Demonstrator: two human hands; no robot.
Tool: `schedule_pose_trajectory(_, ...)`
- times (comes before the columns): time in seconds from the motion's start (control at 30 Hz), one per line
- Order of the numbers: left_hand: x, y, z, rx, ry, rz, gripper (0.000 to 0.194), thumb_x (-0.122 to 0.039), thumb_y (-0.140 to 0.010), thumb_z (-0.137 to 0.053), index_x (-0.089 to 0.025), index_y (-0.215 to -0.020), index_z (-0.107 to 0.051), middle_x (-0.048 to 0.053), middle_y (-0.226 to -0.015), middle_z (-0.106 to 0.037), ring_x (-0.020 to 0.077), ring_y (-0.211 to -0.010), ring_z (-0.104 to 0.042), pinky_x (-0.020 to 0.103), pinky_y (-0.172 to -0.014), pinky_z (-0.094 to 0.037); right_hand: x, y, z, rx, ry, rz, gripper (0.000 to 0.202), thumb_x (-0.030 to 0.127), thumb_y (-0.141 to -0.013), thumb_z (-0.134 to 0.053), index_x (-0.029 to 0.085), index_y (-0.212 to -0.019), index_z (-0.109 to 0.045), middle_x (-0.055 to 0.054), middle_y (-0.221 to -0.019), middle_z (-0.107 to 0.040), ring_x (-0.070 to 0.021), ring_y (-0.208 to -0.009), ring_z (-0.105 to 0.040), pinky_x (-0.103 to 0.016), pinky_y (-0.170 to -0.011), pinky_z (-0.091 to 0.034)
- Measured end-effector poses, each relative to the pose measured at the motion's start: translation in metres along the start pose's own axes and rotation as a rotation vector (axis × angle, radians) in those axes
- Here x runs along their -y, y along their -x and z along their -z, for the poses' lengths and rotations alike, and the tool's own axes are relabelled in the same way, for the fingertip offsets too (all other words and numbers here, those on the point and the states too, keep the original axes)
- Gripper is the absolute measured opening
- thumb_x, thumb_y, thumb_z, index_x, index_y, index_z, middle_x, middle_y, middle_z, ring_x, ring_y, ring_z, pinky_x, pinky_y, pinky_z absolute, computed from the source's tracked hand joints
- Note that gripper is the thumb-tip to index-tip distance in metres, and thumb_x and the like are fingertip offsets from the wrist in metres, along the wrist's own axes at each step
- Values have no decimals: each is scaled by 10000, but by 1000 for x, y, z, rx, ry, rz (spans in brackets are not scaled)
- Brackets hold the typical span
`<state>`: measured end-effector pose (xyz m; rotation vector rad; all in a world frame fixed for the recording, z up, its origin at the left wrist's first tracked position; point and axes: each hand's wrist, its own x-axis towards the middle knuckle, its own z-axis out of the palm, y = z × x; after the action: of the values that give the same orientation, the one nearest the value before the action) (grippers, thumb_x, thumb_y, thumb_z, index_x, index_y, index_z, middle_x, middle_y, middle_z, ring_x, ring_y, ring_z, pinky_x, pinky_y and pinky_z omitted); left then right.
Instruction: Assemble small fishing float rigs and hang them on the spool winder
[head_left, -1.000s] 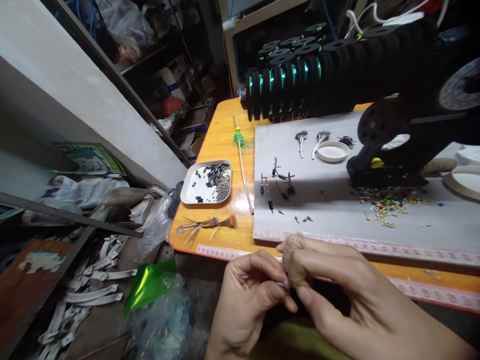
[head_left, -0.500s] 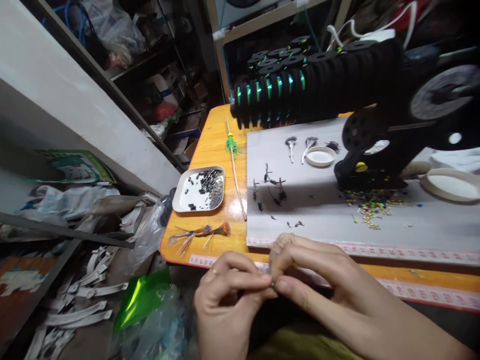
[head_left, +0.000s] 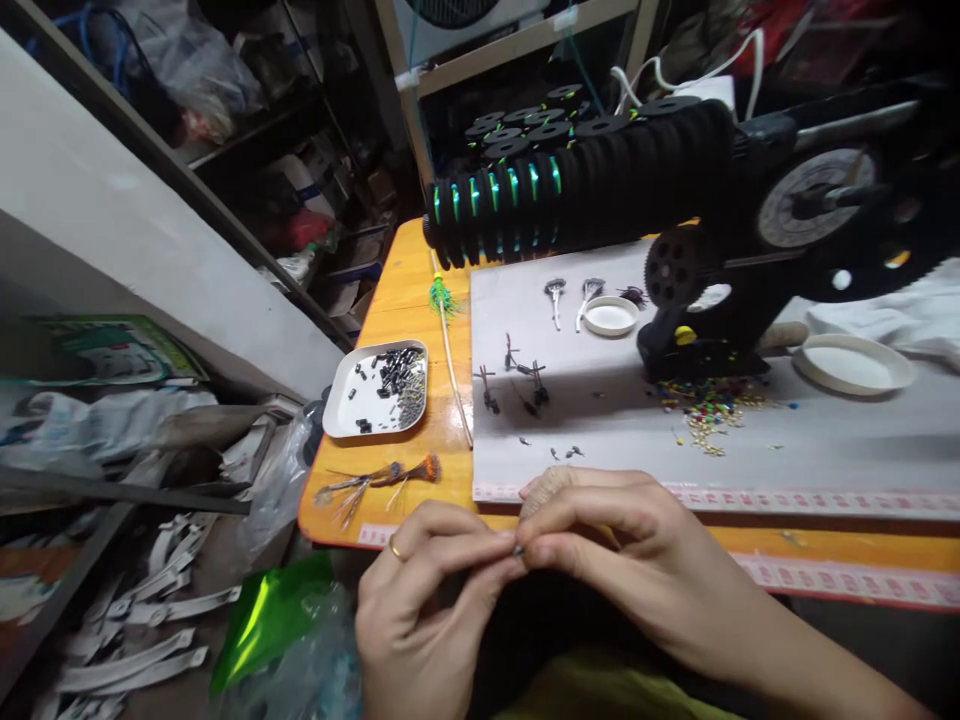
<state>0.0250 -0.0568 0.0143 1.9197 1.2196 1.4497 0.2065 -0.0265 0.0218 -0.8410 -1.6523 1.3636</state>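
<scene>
Grey tiny piece (head_left: 518, 550) pinched by nearly closed fingers of left hand (head_left: 427, 595) and right hand (head_left: 637, 550), white tray (head_left: 343, 415) noted at their ten o'clock, on counter (head_left: 397, 290).

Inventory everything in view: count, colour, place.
Tabletop: one, orange, centre.
Board: one, grey, on tabletop.
Tray: one, white, left of board.
Small parts: many, black and grey, in tray.
Bristly bundle: count unclear, orange and dark, near corner.
Stick: one, beige, beside board.
Geared stand: one, black, on board.
Spools: many, black, on and behind stand.
Round dishes: at least two, white, on board.
Beads: many, multicoloured, before stand.
Tufts: three, grey or dark, near smaller dish.
Loose pieces: several, dark, board's left half.
Tape strips: two, pink, board and tabletop front edges.
Foil: one, green, lower left.
Straps: several, white, lower left.
Clutter: uncountable, mixed, left background.
Tiny piece: one, dark, between hands.
Left hand: one, pinching tiny piece.
Right hand: one, likewise, opposite.
</scene>
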Motion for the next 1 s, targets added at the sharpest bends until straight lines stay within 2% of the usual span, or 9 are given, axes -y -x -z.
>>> schedule_pose_trajectory(0.27,-1,-11,9,116,-27,-22,213,-51,-756,-733,-196,-912,-718,37,-808,-680,138,-725,-663,222,-654,-556,0,-2,5,67,119,-1,204,262,-951,-556,190,-825,-699,-13,-783,-668,-113,-729,-612,-218,-659,-466)
schedule_pose_trajectory(0.43,-7,-22,18,247,-161,-128,177,-21,-796,-669,-148,-916,-696,44,-805,-673,108,-739,-656,176,-691,-539,-1,-6,9,108,232,58,186,266,-957,-547,210,-876,-704,-14,-788,-651,-121,-749,-602,-229,-665,-465)
schedule_pose_trajectory(0.6,-9,-23,18,285,-281,-184,265,8,-813,-627,-144,-1028,-659,71,-867,-661,134,-801,-626,241,-758,-538,-2,-7,4,-4,263,111,146,239,-921,-602,234,-923,-747,-23,-791,-689,-135,-757,-628,-235,-667,-490)
schedule_pose_trajectory(0.7,-9,-22,16,274,-231,-154,273,-1,-811,-630,-159,-1031,-653,62,-867,-671,133,-793,-633,228,-728,-546,-2,-5,1,-30,193,55,141,237,-909,-615,215,-931,-752,-39,-799,-705,-139,-729,-645,-232,-646,-512)
schedule_pose_trajectory(0.87,-6,-19,13,196,26,86,226,-55,-785,-690,-209,-949,-673,14,-823,-688,123,-740,-649,188,-632,-541,1,-5,0,-13,133,13,169,252,-913,-601,200,-814,-727,-30,-774,-706,-128,-720,-649,-204,-642,-509)
schedule_pose_trajectory(0.93,-2,-17,12,169,79,109,216,-56,-785,-694,-224,-920,-685,5,-810,-677,121,-746,-642,179,-619,-525,1,-5,0,-9,130,5,170,248,-915,-597,201,-809,-722,-25,-782,-708,-124,-728,-651,-196,-646,-505)
schedule_pose_trajectory(1.0,2,-16,11,179,82,73,217,-45,-790,-685,-220,-919,-684,6,-806,-656,118,-750,-627,180,-624,-507,1,-6,0,-1,138,2,165,239,-919,-591,202,-819,-717,-22,-788,-705,-120,-734,-651,-192,-648,-501)
